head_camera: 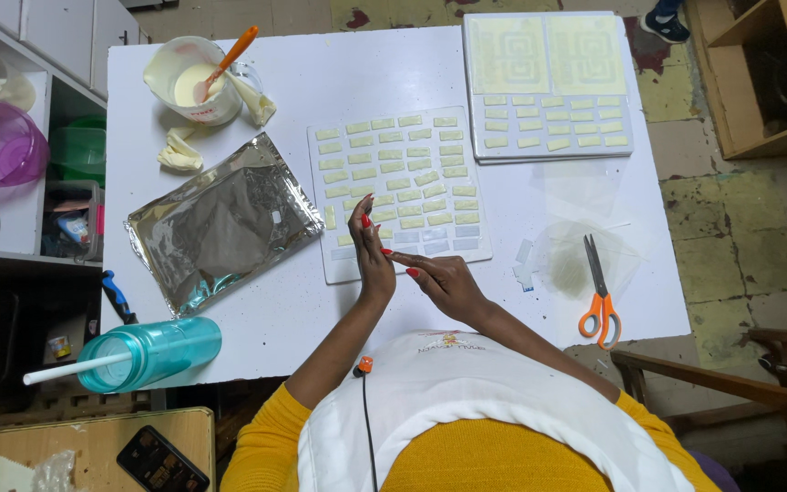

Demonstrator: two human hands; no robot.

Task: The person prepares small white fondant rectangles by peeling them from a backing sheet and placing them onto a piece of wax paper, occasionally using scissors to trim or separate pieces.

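A: Where are the hands?

B: Both hover over the near edge of the white mould tray (334,205) on the white table (321,73). The left hand (371,246) stands upright with fingers straight and close together, palm turned toward the right. The right hand (439,273) points a finger at the left palm and touches it; its other fingers are loosely curled. Whether anything small is pinched between them, I cannot tell.

A: And the tray?

B: It lies mid-table, right under the fingertips, most of its small rectangular pockets filled with pale yellow pieces; the nearest row looks clear.

A: What else is around?

B: A second tray (548,150) sits at the far right corner, with two large square patterned moulds and rows of small pieces. A crumpled silver foil bag (220,223) lies left of the hands. Beyond it stands a measuring jug (189,87) of cream liquid with an orange-handled spatula (229,59) in it. Orange-handled scissors (598,292) lie to the right on clear plastic sheets (585,196). A teal bottle (152,351) rests on its side at the near left edge.
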